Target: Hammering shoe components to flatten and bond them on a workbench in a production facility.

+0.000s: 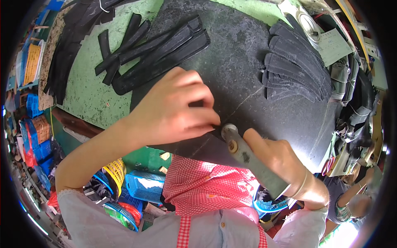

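Observation:
My left hand [178,107] reaches over the black work surface [231,45], fingers curled and fingertips pinched together. Something small and dark lies at those fingertips, too hidden to name. Just right of them is the round end of a grey-green metal arm-like piece [248,159] with a brass-coloured screw. Behind this piece is my right hand [277,155], its thumb side toward the round end. The metal piece covers most of its fingers, so whether it grips anything is hidden. Black flat strips [157,53] lie crossed in a loose pile beyond my left hand.
A fanned stack of black, rounded-end pieces [293,62] lies at the far right. More dark strips [68,53] lie at the far left on the green tabletop [89,91]. Below the table edge stand blue [142,186] and yellow baskets [115,175]. Another person [351,202] is at lower right.

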Motion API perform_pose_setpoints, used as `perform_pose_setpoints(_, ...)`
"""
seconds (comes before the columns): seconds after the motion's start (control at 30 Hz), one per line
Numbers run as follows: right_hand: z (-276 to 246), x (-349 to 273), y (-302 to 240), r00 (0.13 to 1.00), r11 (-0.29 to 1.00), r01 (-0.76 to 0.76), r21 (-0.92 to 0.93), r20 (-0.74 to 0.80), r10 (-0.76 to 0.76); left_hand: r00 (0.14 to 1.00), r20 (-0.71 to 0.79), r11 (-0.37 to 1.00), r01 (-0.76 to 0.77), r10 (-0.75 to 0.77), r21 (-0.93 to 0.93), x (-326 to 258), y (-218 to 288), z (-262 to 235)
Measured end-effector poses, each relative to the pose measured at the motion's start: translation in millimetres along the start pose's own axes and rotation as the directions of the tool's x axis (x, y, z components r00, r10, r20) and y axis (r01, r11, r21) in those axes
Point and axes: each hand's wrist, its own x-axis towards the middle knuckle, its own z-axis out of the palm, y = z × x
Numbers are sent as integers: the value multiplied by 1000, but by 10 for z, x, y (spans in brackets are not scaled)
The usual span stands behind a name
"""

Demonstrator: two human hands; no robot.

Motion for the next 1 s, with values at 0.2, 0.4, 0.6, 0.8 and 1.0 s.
perform_pose_setpoints(0.2,64,126,-47,1000,1000,17,17,8,-17,993,-76,992,-79,87,101,-85,-35,-71)
perform_pose_setpoints(0.4,28,267,-123,1000,1000,23,-6,4,-23,986,-88,978,-125,141,165,-161,-128,-191)
perform_pose_setpoints(0.6,-21,435,-220,1000,1000,2,26,-20,-1,987,-102,986,-107,121,131,-274,-250,-246)
perform_pose_setpoints(0.8,21,526,-219,997,998,59,4,47,-59,982,-143,984,-103,124,145,-309,-303,-319)
perform_pose_setpoints(1.0,129,628,-286,999,999,25,-44,22,-24,957,-172,938,-174,233,300,-427,-381,-350)
